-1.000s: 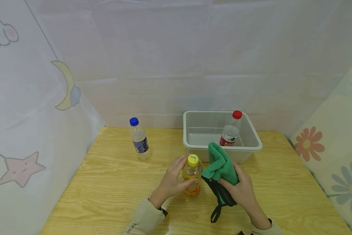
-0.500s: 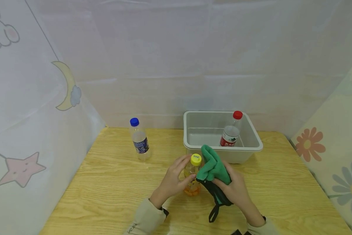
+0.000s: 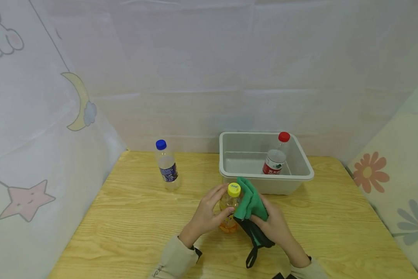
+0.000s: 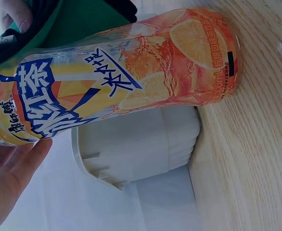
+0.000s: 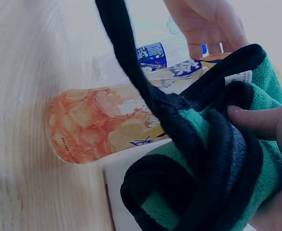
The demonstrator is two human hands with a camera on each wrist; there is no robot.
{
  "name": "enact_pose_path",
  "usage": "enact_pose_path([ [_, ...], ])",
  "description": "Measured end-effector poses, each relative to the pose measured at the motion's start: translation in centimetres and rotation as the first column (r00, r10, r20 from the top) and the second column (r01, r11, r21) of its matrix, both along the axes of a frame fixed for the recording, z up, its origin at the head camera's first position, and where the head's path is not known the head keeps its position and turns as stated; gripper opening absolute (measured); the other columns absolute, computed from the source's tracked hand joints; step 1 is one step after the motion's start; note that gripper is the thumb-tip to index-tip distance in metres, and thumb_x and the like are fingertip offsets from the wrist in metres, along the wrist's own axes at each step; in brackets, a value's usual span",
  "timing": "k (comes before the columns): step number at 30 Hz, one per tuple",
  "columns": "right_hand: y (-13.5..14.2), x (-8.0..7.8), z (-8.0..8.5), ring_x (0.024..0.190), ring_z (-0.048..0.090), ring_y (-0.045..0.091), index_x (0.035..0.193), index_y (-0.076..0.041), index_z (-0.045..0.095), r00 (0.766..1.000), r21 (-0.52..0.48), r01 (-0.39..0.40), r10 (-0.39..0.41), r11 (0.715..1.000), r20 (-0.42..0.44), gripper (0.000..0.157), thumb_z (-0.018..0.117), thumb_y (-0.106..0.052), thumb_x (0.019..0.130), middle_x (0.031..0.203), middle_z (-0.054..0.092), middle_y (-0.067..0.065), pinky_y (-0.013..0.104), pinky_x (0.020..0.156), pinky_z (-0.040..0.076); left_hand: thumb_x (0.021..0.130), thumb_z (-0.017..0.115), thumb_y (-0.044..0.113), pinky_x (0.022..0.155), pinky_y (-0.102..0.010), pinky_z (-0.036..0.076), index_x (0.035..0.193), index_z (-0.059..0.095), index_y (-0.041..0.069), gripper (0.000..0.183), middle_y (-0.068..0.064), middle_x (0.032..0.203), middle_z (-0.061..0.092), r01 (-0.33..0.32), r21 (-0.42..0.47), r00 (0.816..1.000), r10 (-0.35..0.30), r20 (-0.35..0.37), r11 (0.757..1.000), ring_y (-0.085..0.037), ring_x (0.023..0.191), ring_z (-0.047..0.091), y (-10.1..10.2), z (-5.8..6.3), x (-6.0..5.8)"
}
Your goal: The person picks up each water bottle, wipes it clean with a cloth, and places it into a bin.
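Observation:
A clear iced-tea bottle (image 3: pixel 228 224) with a yellow cap and an orange fruit label stands upright on the table. My left hand (image 3: pixel 207 213) grips its upper part from the left, thumb in front. My right hand (image 3: pixel 274 223) holds a folded green towel (image 3: pixel 251 202) with black edging and a hanging loop. The towel lies against the bottle's right side, just below the cap. In the left wrist view the bottle's label (image 4: pixel 145 72) shows slices of citrus and ice. The right wrist view has the bunched towel (image 5: pixel 249 202) covering part of the bottle.
Behind the hands stands a pale grey plastic bin (image 3: pixel 243 164); a red-capped water bottle (image 3: pixel 274 159) leans inside it. To the left, a blue-capped bottle (image 3: pixel 167 170) is upright on the wooden table (image 3: pixel 132 224). A pale sheet (image 3: pixel 181 77) hangs at the back.
My right hand has moved left with the towel, bringing it against the bottle, and then slightly down. The left hand keeps its grip; the bottle top has tipped slightly right.

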State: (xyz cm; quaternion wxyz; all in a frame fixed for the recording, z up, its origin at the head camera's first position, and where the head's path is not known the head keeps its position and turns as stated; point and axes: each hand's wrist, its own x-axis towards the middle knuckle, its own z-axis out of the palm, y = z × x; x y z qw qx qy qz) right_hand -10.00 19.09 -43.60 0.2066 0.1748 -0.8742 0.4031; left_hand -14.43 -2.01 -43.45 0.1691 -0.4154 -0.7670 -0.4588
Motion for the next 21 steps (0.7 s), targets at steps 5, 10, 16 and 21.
enact_pose_path([
  [5,-0.2,-0.2,-0.8,0.091,0.057,0.024,0.122,0.005,0.051,0.996,-0.043,0.017,-0.013,0.999,0.087,0.062,0.075,0.006,0.066,0.108,0.062,0.015,0.039,0.073,0.047,0.092,0.051,0.036,0.098,-0.038,0.04,0.133,0.042,-0.001,0.056,-0.017,0.132,0.045,-0.002,0.008,1.0,0.002,0.006,1.0,-0.026,0.124,0.041,0.1,-0.1,0.0],
  [10,-0.6,-0.2,-1.8,0.09,0.056,0.025,0.118,0.005,0.053,0.986,-0.105,0.044,-0.027,0.993,0.163,0.055,0.075,0.006,0.067,0.105,0.062,0.016,0.04,0.072,0.046,0.092,0.05,0.037,0.098,-0.037,0.039,0.133,0.042,0.0,0.056,-0.016,0.133,0.044,0.0,0.017,1.0,-0.001,0.026,1.0,-0.025,0.124,0.04,0.1,-0.1,0.0],
  [16,-0.9,-0.4,-3.1,0.086,0.057,0.022,0.118,0.004,0.053,0.983,-0.136,0.027,-0.002,0.99,0.185,0.055,0.075,0.006,0.067,0.102,0.063,0.014,0.034,0.069,0.048,0.093,0.052,0.034,0.098,-0.038,0.039,0.133,0.042,0.001,0.054,-0.015,0.133,0.044,-0.006,0.023,1.0,0.005,0.026,1.0,-0.025,0.124,0.041,0.2,-0.2,0.0],
  [21,-1.0,-0.6,-3.9,0.082,0.059,0.021,0.117,0.003,0.054,0.968,-0.123,0.037,-0.005,0.992,0.25,0.054,0.074,0.007,0.067,0.099,0.064,0.012,0.031,0.066,0.049,0.092,0.056,0.026,0.093,-0.037,0.044,0.134,0.041,0.002,0.051,-0.016,0.133,0.044,0.003,0.044,0.999,-0.005,0.039,0.999,-0.026,0.122,0.043,0.3,-0.2,0.1],
])
